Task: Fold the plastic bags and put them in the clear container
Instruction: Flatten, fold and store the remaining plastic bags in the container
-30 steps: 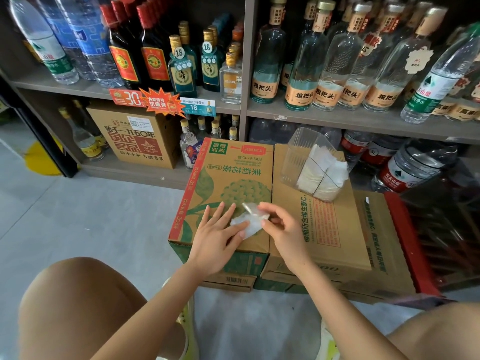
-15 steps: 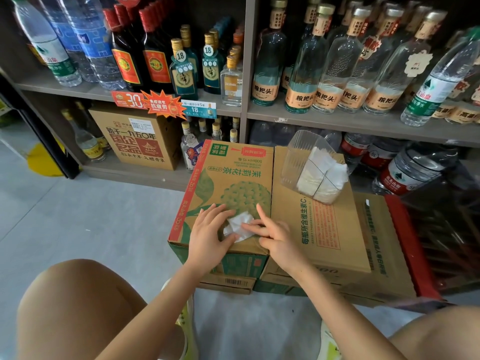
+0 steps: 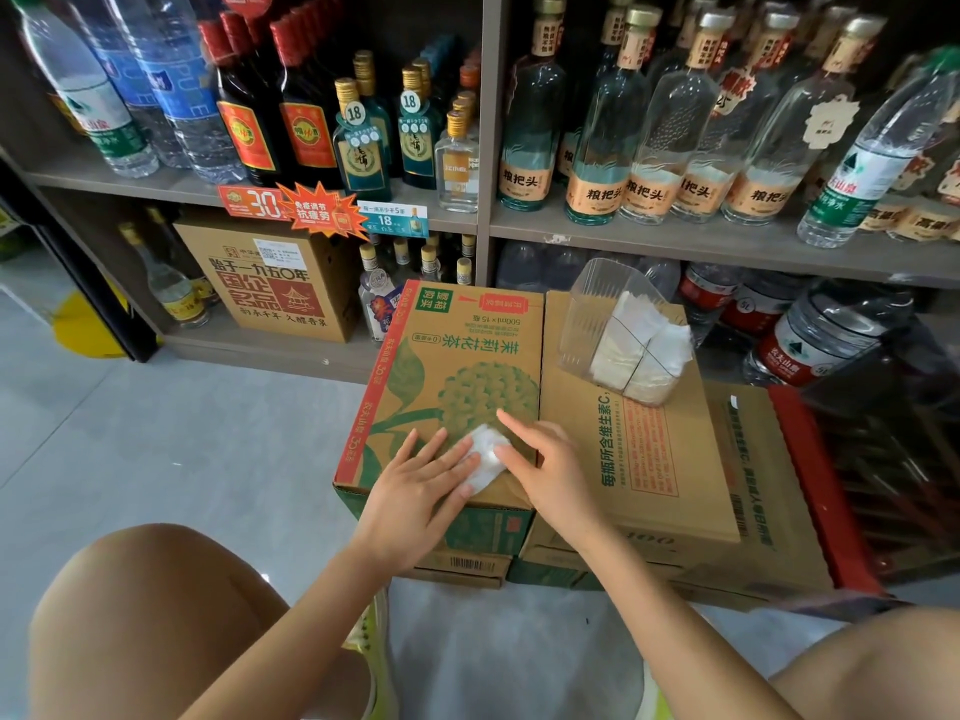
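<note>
The plastic bag [image 3: 485, 457] lies on the top of the green-printed carton [image 3: 452, 356], near its front edge, already reduced to a small white wad of several layers. The left hand [image 3: 415, 491] rests on it from the left with fingers [image 3: 434, 449] straight and spread, their tips pinning the bag's near edge flat. The right hand [image 3: 556, 470] comes in from the other side: its thumb presses on the bag's right edge, its forefinger is stretched out just above the bag, and neither hand is curled round anything. How the remaining right fingers lie cannot be made out.

The clear container [image 3: 587, 304] stands tilted on the brown carton [image 3: 649, 459] alongside, well apart from the hands, with a stack of folded bags [image 3: 634, 356] already leaning inside it.

Thin film like this is probably very light, limp and slippery, and a folded packet tends to spring open as soon as pressure comes off. The safest hold looks like a pinch across the folded edges, thumb on top and a finger slid beneath, so all layers are trapped together. Lifting by one loose corner would likely let the folds unravel on the way to the container.
</note>
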`<move>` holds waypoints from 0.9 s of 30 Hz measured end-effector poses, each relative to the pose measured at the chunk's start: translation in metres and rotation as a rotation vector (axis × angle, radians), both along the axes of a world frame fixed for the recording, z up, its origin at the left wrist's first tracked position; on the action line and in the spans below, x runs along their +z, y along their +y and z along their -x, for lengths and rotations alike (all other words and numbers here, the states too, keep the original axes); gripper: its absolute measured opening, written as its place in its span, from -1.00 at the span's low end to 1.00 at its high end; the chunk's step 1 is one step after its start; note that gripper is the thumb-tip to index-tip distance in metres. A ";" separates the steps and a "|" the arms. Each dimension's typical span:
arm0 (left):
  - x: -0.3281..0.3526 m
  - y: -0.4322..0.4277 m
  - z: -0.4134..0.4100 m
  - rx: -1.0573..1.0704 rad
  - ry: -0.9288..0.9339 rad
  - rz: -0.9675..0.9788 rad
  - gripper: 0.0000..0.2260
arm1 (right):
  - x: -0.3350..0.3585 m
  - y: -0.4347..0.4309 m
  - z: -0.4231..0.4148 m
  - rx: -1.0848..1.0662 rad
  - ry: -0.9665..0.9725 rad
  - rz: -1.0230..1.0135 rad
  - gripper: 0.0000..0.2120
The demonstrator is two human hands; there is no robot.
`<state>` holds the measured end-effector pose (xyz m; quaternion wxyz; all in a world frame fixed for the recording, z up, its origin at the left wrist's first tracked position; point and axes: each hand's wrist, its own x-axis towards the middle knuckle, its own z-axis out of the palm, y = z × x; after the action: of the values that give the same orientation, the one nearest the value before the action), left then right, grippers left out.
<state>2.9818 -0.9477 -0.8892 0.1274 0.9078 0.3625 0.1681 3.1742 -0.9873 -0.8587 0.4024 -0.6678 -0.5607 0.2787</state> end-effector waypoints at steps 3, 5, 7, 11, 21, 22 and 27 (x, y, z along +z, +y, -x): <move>0.001 0.001 0.000 0.010 -0.015 -0.013 -0.55 | -0.007 0.007 0.005 0.000 -0.329 -0.003 -0.68; 0.003 0.000 -0.001 0.073 -0.113 0.004 -0.56 | -0.010 0.008 0.009 0.009 -0.496 0.037 -0.72; 0.007 -0.004 -0.007 0.189 -0.188 0.000 -0.59 | -0.014 0.007 0.013 -0.034 -0.617 0.003 -0.73; 0.015 -0.015 -0.039 0.394 -0.157 -0.068 -0.64 | -0.015 0.006 0.015 -0.066 -0.709 0.047 -0.63; 0.001 -0.025 -0.042 0.386 0.151 -0.132 -0.50 | -0.014 0.002 0.011 0.042 -0.773 0.196 -0.36; 0.000 -0.026 -0.042 0.392 0.154 -0.139 -0.53 | -0.014 0.001 0.011 0.042 -0.776 0.198 -0.36; 0.004 -0.028 -0.046 0.419 0.157 -0.124 -0.54 | -0.012 0.001 0.014 0.046 -0.781 0.214 -0.38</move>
<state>3.0275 -0.9761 -0.8853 0.0052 0.8291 0.5407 0.1418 3.1605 -0.9864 -0.8707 0.0810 -0.7488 -0.6541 0.0697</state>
